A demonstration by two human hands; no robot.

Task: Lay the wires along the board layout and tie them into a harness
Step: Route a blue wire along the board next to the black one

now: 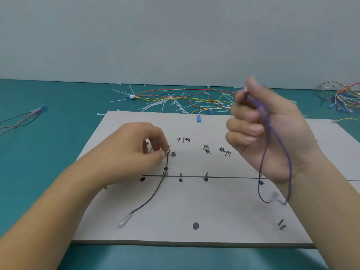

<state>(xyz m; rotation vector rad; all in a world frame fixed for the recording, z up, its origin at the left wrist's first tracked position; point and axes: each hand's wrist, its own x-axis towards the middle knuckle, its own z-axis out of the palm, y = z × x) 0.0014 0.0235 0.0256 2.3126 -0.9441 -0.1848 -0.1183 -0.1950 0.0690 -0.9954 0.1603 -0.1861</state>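
Pinching the upper end of the black wire between thumb and forefinger, my left hand sits low over the board, beside a handwritten label. From that pinch the thin, dark wire curves down, passes between two upright pegs on the drawn line, and sweeps toward the near left, ending in a clear sleeved terminal that lies flat on the board. My right hand is raised above the board's right half, palm toward me, fingers curled tight round a purple wire; one end pokes out above my forefinger, and the rest hangs in a long loop past my wrist, with a clear connector at its bottom, blurred. I cannot tell whether that loop touches the board. Between my hands the pale board shows more pegs, black dots and labels, with open surface toward the near edge around a large dot and a peg pair at the near right. Beyond the far edge, on the teal counter, lies a scatter of white cable ties and coloured wires; another bundle sits at the far right, and red and black leads trail off the left side.
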